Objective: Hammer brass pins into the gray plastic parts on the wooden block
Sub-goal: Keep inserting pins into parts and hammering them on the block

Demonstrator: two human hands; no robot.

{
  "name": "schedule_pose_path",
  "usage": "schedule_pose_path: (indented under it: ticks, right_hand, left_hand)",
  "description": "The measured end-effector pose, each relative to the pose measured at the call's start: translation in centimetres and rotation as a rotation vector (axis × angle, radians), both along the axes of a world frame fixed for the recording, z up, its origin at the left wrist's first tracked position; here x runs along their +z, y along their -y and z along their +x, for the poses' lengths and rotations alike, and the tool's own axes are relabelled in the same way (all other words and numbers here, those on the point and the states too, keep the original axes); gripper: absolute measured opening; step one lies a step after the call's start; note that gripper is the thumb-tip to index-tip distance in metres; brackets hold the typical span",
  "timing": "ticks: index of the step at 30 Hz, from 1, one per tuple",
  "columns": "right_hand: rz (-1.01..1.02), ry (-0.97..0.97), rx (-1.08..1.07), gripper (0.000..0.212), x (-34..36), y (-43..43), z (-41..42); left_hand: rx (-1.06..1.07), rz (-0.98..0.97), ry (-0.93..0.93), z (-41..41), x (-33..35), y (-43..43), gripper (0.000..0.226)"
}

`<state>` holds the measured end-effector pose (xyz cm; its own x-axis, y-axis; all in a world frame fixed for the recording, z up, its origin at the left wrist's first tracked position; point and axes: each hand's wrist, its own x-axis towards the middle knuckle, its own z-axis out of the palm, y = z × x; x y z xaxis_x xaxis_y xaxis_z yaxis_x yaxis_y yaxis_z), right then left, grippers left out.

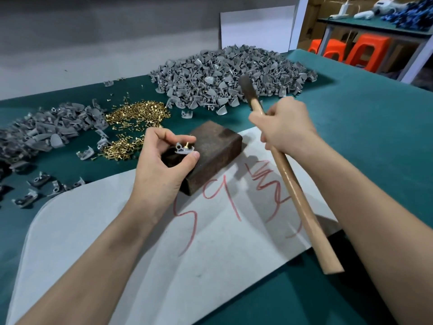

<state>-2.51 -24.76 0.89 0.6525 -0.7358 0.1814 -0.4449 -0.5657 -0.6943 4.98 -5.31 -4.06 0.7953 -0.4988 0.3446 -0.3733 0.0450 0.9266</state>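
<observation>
Fingers (191,157) of the left hand (159,165) are curled in a pinch on one gray plastic part (183,150), thumb on its near side and fingertips on its far side. I can see a brass pin (187,144) standing upright in it. The part is at the near left end of the wooden block (218,148), over its top face; I cannot tell whether it rests on the wood or is just above it.

The right hand (284,127) is wrapped tightly round the pale handle of the hammer (297,191), gripping high up, close to the head. The dark head is in the air beyond the block's far right side and looks blurred. The long butt of the handle slants toward me beside the right forearm.

The block sits on a white sheet (105,231) marked with red strokes (230,199), which lies on the green worktop (375,141). Just left of the block I see a loose heap of brass pins (138,112). Far of it is a large heap of gray parts (229,73), and at the left a flatter heap (46,130), with a few stray parts (39,181) near the left edge. At the far right, orange stools (367,52) stand under another table.
</observation>
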Motion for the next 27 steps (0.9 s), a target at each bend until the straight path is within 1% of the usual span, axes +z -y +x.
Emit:
schedule_pose_path:
  ticks: [4, 6, 7, 9, 11, 13, 15, 16, 19, 20, 22, 24, 27]
  right_hand:
    - [0.287, 0.279, 0.12, 0.044, 1.2, -0.9, -0.3]
    - [0.416, 0.338, 0.206, 0.045, 1.6, -1.7, -0.6]
    - [0.445, 0.336, 0.248, 0.046, 1.8, -2.1, -0.7]
    - [0.453, 0.309, 0.316, 0.043, 2.1, -2.5, -1.0]
    - [0.425, 0.286, 0.372, 0.034, 2.4, -2.8, -1.2]
    - [0.402, 0.254, 0.415, 0.026, 2.5, -3.3, -1.2]
    - [0.438, 0.229, 0.454, 0.02, 2.4, -3.7, -1.2]
    - [0.466, 0.214, 0.468, 0.02, 2.4, -3.9, -1.1]
    - [0.544, 0.143, 0.478, 0.027, 2.3, -4.1, -1.3]
    - [0.566, 0.121, 0.47, 0.027, 2.3, -4.2, -1.3]
    - [0.574, 0.099, 0.444, 0.03, 2.4, -4.3, -1.3]
    - [0.514, 0.103, 0.439, 0.033, 2.5, -4.5, -1.3]
    - [0.316, 0.065, 0.485, 0.032, 2.6, -5.4, -1.5]
  left_hand:
    - [-0.007, 0.004, 0.007, 0.0, 0.1, -0.1, 0.037]
    - [-0.009, 0.01, 0.006, 0.0, 0.2, -0.1, 0.036]
    - [-0.009, 0.011, 0.004, -0.1, 0.2, 0.0, 0.035]
    - [-0.002, 0.007, -0.005, -0.2, 0.3, 0.0, 0.035]
    - [0.028, -0.029, -0.033, -0.4, 0.5, 0.0, 0.033]
    - [0.092, -0.062, -0.086, -0.6, 0.6, 0.0, 0.026]
    - [0.157, -0.027, -0.118, -0.6, 0.6, 0.1, 0.021]
    - [0.184, 0.017, -0.104, -0.5, 0.6, 0.2, 0.018]
    - [0.242, 0.168, 0.028, -0.6, 0.4, 0.5, 0.007]
    - [0.255, 0.19, 0.06, -0.5, 0.3, 0.5, 0.008]
    - [0.263, 0.19, 0.076, -0.3, 0.0, 0.6, 0.019]
    - [0.262, 0.173, 0.051, -0.1, -0.1, 0.6, 0.023]
    - [0.272, 0.155, 0.052, 0.2, -0.1, 0.6, 0.02]
